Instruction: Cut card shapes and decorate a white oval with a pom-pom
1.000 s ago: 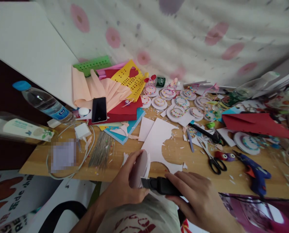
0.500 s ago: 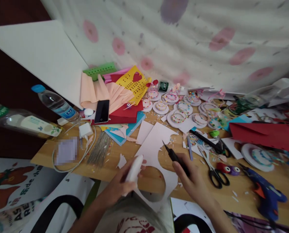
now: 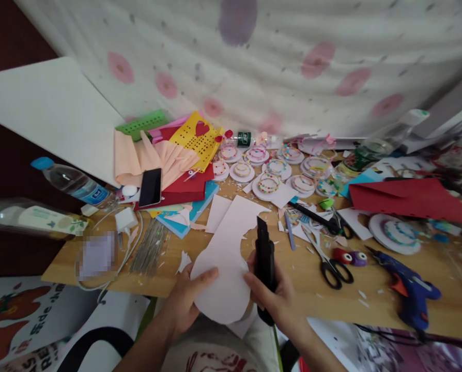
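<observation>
A round white disc [image 3: 221,287] lies face up between my hands at the table's front edge. My left hand [image 3: 190,297] pinches its left side, thumb on top. My right hand [image 3: 272,292] is wrapped round a black utility knife [image 3: 265,261], its blade end pointing away from me, while the thumb and index finger touch the disc's right edge. Under the disc lies a white sheet [image 3: 231,227] with a curved cut-out along its right side; the disc hides its nearer part.
Several beaded bracelets on white discs [image 3: 268,185] stand at the back. To the right are scissors [image 3: 329,263], a blue glue gun [image 3: 407,289] and red paper [image 3: 409,199]. Left are a phone [image 3: 150,187], thin wires [image 3: 149,248], a white cable [image 3: 140,232] and bottles [image 3: 76,183].
The disc has turned from nearly edge-on to face up. My right hand has moved left to its edge, and the knife now points more directly away. The view has shifted slightly.
</observation>
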`<act>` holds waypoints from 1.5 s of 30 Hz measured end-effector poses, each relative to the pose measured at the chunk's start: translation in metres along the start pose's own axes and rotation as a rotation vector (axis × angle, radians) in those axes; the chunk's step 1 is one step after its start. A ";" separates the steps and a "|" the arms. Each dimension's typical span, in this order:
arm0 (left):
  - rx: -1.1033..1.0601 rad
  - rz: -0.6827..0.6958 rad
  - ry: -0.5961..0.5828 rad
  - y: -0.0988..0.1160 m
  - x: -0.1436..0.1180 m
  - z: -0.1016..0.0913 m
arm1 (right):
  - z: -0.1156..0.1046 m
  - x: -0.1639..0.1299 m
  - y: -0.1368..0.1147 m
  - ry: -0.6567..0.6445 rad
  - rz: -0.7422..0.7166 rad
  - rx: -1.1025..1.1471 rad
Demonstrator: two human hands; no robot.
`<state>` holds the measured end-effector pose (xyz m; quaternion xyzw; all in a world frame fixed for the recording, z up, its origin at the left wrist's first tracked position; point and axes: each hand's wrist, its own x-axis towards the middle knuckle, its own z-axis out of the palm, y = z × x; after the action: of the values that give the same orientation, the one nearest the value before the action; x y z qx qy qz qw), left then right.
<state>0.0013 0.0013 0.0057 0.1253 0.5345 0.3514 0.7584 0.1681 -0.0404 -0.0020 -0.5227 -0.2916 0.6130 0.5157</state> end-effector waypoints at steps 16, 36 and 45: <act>-0.311 -0.155 -0.182 -0.012 -0.001 -0.031 | 0.033 -0.012 0.019 0.041 -0.280 -0.310; -0.550 -0.324 -0.346 0.004 0.004 -0.061 | 0.016 -0.009 0.006 -0.123 -0.879 -1.411; -0.590 -0.307 -0.338 -0.006 0.015 -0.057 | 0.002 0.003 0.021 -0.086 -0.792 -1.395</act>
<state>-0.0449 -0.0040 -0.0310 -0.1242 0.2900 0.3468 0.8833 0.1600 -0.0433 -0.0212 -0.5581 -0.7908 0.0810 0.2378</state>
